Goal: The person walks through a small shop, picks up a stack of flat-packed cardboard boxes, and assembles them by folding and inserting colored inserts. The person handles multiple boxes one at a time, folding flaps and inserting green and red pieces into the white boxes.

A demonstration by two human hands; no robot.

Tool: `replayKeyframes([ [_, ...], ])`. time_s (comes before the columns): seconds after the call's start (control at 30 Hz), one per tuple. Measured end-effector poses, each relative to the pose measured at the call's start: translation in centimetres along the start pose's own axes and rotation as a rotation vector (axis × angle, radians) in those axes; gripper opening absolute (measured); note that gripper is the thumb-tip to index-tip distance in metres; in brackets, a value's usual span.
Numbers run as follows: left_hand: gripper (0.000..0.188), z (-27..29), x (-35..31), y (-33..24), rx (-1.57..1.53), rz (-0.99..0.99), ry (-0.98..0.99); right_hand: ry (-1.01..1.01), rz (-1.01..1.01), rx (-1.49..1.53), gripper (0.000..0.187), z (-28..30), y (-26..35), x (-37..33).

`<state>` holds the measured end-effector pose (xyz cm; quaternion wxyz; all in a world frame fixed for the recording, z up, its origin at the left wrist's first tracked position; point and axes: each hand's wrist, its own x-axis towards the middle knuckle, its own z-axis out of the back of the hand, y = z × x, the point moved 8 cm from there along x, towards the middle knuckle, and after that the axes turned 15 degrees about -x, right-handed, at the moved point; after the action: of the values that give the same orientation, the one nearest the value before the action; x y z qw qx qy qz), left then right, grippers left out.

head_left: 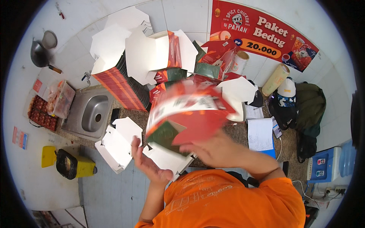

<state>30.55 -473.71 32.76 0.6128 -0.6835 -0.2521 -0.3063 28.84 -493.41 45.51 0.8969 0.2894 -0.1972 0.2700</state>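
A red, white and green cardboard food box point(201, 127), its upper part smeared by motion, is in the air in front of me. My right hand point(209, 150) is at its lower right edge, with fingers against the red flap; part of the grip is hidden. To the left of the box, my left hand point(154, 165) is held up with its fingers apart and nothing in it. Just beyond that hand lies an unfolded white box point(119, 144) at the counter's edge. Another open box with white inside point(169, 159) is below the held one, partly covered.
A tall stack of flat red boxes point(123, 83) stands behind, beside folded boxes point(211, 57) in a pile. Left are a steel sink point(93, 112) and yellow bin point(85, 167). Right are a notebook point(260, 135), phone point(276, 127), caps point(286, 95) and water dispenser point(323, 165).
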Motion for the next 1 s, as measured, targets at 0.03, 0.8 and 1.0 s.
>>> replayKeyframes([
  [0.03, 0.109, 0.5, -1.1, 2.1, -0.072, 0.093, -0.023, -0.159, 0.125, -0.245, 0.017, 2.0, -0.5, 1.9],
  [0.8, 0.029, -0.5, -17.3, 24.6, 0.185, 0.883, 0.798, 0.110, -0.137, 0.001, 0.017, -3.7, -8.2, -3.5],
  [1.0, 0.018, -3.2, -8.0, 13.7, -0.321, 1.091, 0.238, 0.137, -0.129, 0.169, 0.040, -11.5, -4.5, -11.1],
])
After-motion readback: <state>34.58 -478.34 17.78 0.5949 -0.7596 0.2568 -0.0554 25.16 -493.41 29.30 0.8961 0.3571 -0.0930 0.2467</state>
